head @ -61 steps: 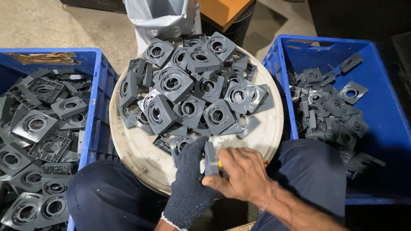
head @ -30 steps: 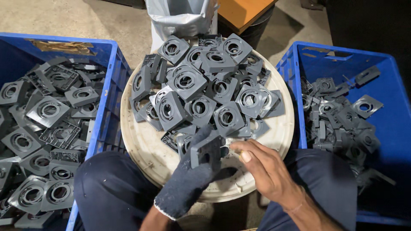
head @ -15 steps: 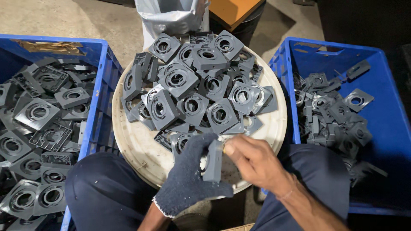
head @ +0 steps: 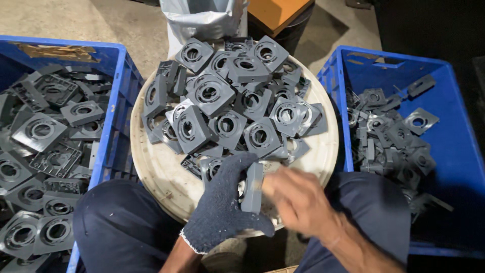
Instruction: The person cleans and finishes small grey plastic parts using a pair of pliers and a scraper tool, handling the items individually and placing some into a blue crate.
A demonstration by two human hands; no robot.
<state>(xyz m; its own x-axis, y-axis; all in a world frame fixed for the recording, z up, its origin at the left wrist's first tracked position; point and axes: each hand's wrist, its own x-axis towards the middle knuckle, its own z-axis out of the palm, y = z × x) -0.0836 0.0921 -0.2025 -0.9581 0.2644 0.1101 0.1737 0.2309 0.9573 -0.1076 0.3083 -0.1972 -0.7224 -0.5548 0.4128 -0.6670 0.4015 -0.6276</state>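
Flanking the round cream tray [head: 151,167], I log two blue crates [head: 457,151], its grey-part heap [head: 232,106], then the gloved left hand [head: 222,207] gripping one plate [head: 251,188] edge-on; blurred right hand [head: 298,199], grip indeterminate. Plate seems stiff, light: hold by edges.

We count two blue crates [head: 118,91], at nine and three o'clock; one round cream lid [head: 161,177]; grey square plates [head: 209,93] too many to count.
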